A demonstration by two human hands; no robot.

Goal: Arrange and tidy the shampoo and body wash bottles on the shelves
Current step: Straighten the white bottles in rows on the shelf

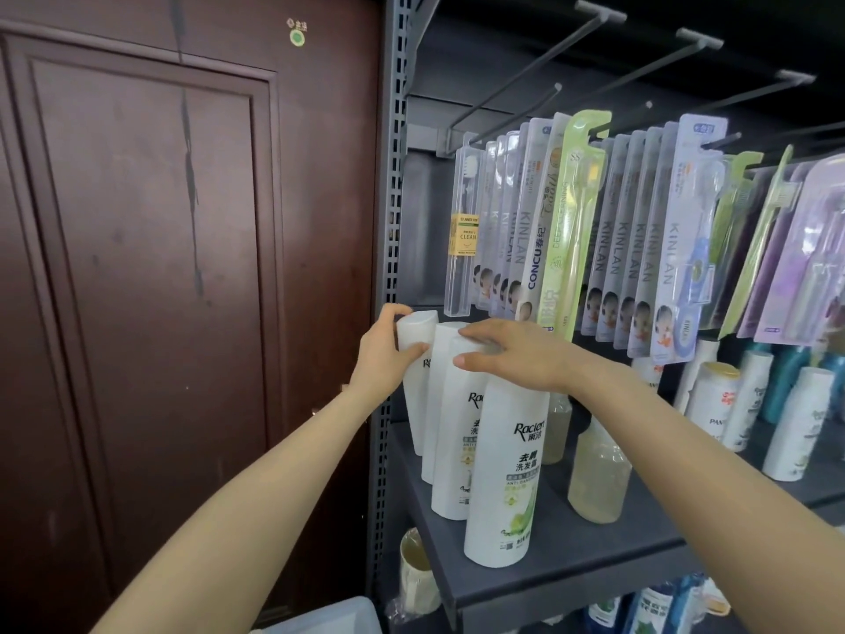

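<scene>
Head view shows a row of four white Raclen shampoo bottles [503, 473] standing upright on the left end of a dark grey shelf [571, 569], running back from about 6 o'clock of the frame's centre toward 12 o'clock; the rearmost bottle [414, 331] is grasped at its cap by the left hand [384, 359], thumb across the front and fingers curled over the far side; the right hand [507, 354] lies flat with straight fingers across the tops of the nearer bottles, pressing on them rather than gripping; at 3 o'clock of the row, two translucent yellowish bottles [599, 473] stand on the same shelf, close beside it; farther toward 3 o'clock stand more white and teal bottles [750, 404]; at 12 to 2 o'clock above the shelf, packaged toothbrushes [617, 240] hang from metal pegs [640, 70]; at 9 o'clock the perforated shelf upright [393, 185] meets a dark brown door [160, 267]; at 6 o'clock, a lower shelf holds blue and white bottles [649, 610].
</scene>
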